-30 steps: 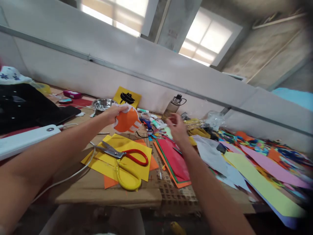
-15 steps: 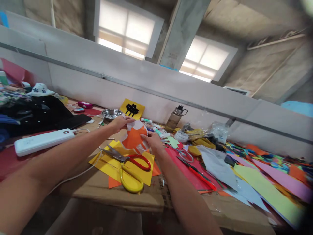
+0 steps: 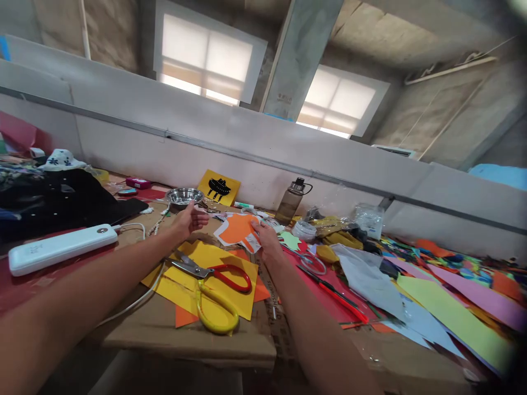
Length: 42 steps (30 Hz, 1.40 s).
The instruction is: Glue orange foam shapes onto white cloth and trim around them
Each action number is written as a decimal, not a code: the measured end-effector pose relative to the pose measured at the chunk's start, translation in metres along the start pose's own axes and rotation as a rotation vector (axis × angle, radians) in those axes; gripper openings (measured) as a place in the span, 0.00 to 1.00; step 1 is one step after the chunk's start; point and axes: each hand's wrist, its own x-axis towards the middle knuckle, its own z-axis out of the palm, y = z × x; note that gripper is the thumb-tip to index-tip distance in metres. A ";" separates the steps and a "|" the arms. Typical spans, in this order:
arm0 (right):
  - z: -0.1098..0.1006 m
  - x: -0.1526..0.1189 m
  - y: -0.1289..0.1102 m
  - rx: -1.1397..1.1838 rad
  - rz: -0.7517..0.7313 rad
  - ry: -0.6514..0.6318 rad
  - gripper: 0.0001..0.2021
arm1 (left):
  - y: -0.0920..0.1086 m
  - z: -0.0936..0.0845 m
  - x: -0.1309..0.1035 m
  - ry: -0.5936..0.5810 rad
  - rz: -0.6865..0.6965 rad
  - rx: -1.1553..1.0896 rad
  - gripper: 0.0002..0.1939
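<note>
An orange paper cutout with a white backing (image 3: pixel 236 227) is pinched along its right side by my right hand (image 3: pixel 265 238). My left hand (image 3: pixel 193 220) is off the cutout, to its left and just in front of a steel bowl (image 3: pixel 184 196); its fingers are stretched out and nothing shows in them. Nearer to me, large scissors (image 3: pixel 216 277) with one red and one yellow handle lie on yellow sheets (image 3: pixel 242 300). Bits of orange sheet (image 3: pixel 185 317) stick out from under the yellow. A white cable (image 3: pixel 135 308) runs beneath my left forearm.
A white power bank (image 3: pixel 61 249) lies on the left. Behind stand a yellow card with a black shape (image 3: pixel 219 187) and a water bottle (image 3: pixel 289 202). On the right are a red-handled cutting tool (image 3: pixel 337 296), a grey-white cloth-like sheet (image 3: pixel 366 277) and coloured paper (image 3: pixel 448 307).
My left hand has let go of the cutout and moved left and slightly down. My right hand still holds the cutout, now lower and tilted flatter. The camera view has shifted slightly.
</note>
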 end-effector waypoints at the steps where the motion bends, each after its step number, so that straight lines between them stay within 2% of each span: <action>1: 0.000 0.000 -0.001 0.021 -0.007 0.016 0.09 | -0.002 -0.002 0.000 0.035 0.024 0.007 0.27; 4: 0.000 0.000 -0.004 0.075 -0.022 0.057 0.09 | -0.008 -0.005 0.001 0.119 0.191 0.104 0.25; 6: 0.001 -0.001 -0.004 0.098 -0.021 0.077 0.09 | -0.012 -0.004 0.002 0.138 0.317 0.166 0.19; 8: 0.001 -0.001 -0.001 0.109 -0.017 0.094 0.10 | -0.016 -0.003 0.004 0.156 0.376 0.184 0.11; 11: 0.002 -0.001 0.003 0.119 -0.018 0.127 0.11 | -0.017 0.001 0.005 0.174 0.358 0.150 0.05; 16: -0.002 0.002 0.001 0.158 -0.064 0.238 0.12 | -0.006 0.005 0.003 0.124 0.287 0.018 0.11; 21: -0.017 0.009 -0.015 0.244 -0.192 0.409 0.07 | 0.015 -0.003 0.004 0.153 0.262 -0.126 0.06; 24: -0.025 0.011 -0.022 0.282 -0.239 0.454 0.06 | 0.023 -0.008 0.008 0.168 0.250 -0.194 0.06; 27: -0.022 0.008 -0.022 0.279 -0.228 0.394 0.06 | 0.024 -0.004 0.007 0.095 0.216 -0.222 0.08; 33: 0.005 -0.011 -0.003 0.221 -0.121 0.066 0.11 | 0.018 0.018 -0.010 -0.122 0.134 -0.215 0.10; 36: 0.015 -0.015 0.010 0.203 -0.067 0.016 0.16 | 0.019 0.025 -0.018 -0.174 0.114 -0.214 0.12; 42: 0.020 -0.019 0.031 0.053 0.134 -0.047 0.22 | 0.014 0.030 -0.027 -0.225 0.106 -0.215 0.08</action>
